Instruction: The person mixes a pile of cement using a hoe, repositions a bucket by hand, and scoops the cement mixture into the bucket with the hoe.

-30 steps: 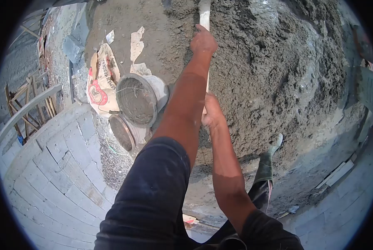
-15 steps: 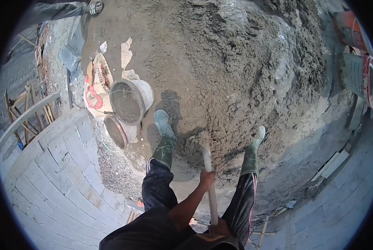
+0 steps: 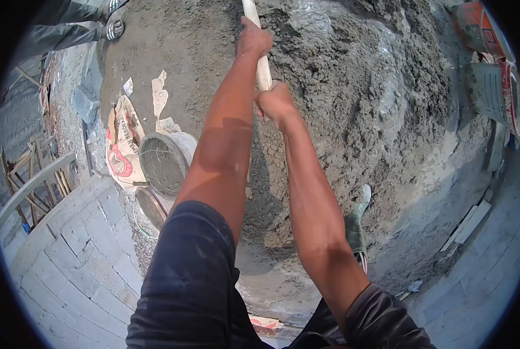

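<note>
My left hand [image 3: 255, 41] is wrapped round a pale, long wooden handle [image 3: 264, 72] near the top of the view. Closer to me, my right hand [image 3: 277, 102] grips the same handle at its lower end. The far end of the handle runs out past the top edge, so the tool's head is hidden. Below both arms and to the right spreads a heap of wet grey mortar [image 3: 341, 110], rough and lumpy. My right boot [image 3: 358, 218], green and smeared with grey, stands at its near edge; my left boot is hidden behind my left arm.
Left of my arm stand a mortar-filled bucket [image 3: 161, 164] and a second bucket [image 3: 150, 208], beside a torn cement bag [image 3: 123, 145]. Another person's sandalled foot [image 3: 114, 30] is at the top left. Mortar-stained containers [image 3: 489, 87] lie at right. A block wall [image 3: 79, 250] curves at lower left.
Both hands have swung up and forward, away from my legs, carrying the handle from the mortar between my boots to the top of the view. The other person's second foot has come into view.
</note>
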`<state>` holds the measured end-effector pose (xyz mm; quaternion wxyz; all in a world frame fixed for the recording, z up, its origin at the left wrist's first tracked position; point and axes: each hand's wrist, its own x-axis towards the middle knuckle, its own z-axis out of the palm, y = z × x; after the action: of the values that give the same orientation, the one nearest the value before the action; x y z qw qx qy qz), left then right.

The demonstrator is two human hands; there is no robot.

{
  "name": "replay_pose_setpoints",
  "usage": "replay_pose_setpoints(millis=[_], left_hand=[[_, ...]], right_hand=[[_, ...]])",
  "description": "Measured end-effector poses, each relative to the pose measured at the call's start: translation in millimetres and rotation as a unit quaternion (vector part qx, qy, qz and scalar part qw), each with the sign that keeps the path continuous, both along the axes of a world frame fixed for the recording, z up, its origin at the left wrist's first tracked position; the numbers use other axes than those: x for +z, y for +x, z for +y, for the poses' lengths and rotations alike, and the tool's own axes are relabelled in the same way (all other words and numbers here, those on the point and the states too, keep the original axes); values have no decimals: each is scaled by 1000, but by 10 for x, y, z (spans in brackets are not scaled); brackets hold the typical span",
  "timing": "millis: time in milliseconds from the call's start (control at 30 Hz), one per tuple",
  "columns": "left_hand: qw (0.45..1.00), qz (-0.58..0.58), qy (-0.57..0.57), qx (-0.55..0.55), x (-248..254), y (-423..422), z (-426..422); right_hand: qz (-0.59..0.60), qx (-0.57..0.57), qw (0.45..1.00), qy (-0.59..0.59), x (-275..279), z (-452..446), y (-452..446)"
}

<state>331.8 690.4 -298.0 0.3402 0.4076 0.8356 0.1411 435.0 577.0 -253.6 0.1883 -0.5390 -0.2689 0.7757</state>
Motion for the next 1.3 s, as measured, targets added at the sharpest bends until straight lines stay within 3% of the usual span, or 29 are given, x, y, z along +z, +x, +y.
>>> replay_pose_setpoints(millis=[33, 100, 167, 233, 300, 333, 367, 433, 500, 567, 633, 733, 800, 900, 967, 1033, 1067, 1133, 1167, 1233, 1300], left_hand=[[996, 42, -66, -30, 107, 102, -42], [995, 71, -71, 5, -150, 258, -479], [993, 43, -111, 2, -99, 412, -927], [986, -52, -150, 52, -97, 617, -1381], [952, -188, -191, 149, 27, 986, -2061], [945, -195, -209, 160, 4, 1189, -2554], [938, -202, -226, 170, -11, 1393, -3045], [950, -154, -215, 164, 245, 1761, -4060], [955, -142, -195, 174, 650, 2009, -4900], [943, -143, -221, 206, 1218, 2120, -5420], [894, -221, -254, 294, 1797, 2063, -5289], [888, -245, -213, 325, 1757, 1884, -4752], [914, -289, -77, 275, 1601, 1644, -3860], [937, -254, 67, 229, 1139, 1356, -1877], [939, -257, 170, 152, 710, 1195, -693], [961, -214, 140, 101, 368, 1201, 52], [961, -220, 137, 98, 240, 1307, -12], [975, -208, -55, 57, -92, 1544, -388], [972, -210, -71, 75, -488, 1694, -869], [969, -191, -131, 89, -300, 2018, -1782], [976, -146, -146, 72, -202, 2225, -2758]], right_hand=[[6, -19, 1000, -3, -113, -348, 114], [-75, -8, 997, -30, 109, -1041, 399], [-51, -16, 994, -99, 334, -1625, 668], [-91, -4, 983, -160, 637, -2120, 869], [-43, -55, 977, -204, 867, -2819, 1190], [-42, -72, 968, -238, 1016, -3187, 1420], [-118, -3, 962, -245, 1166, -3561, 1649], [-138, 29, 962, -235, 1591, -4333, 2059], [-182, 125, 923, -316, 2151, -4813, 2330], [-231, 247, 908, -247, 2678, -5256, 2488], [-221, 257, 904, -260, 3124, -5245, 2469], [-226, 272, 909, -222, 2788, -4812, 2340], [-246, 232, 935, -104, 2062, -4340, 2165], [-217, 88, 968, 91, 806, -2811, 1768], [-220, 63, 964, 135, 468, -1542, 1597], [-187, 24, 972, 144, 262, -873, 1564], [-174, 3, 979, 105, 202, -958, 1566], [-180, -17, 983, 18, 219, -1445, 1692], [-195, -17, 980, -29, 294, -1887, 1766], [-203, -33, 975, -81, 321, -2918, 1942], [-137, -76, 984, -86, 941, -3607, 2155]])
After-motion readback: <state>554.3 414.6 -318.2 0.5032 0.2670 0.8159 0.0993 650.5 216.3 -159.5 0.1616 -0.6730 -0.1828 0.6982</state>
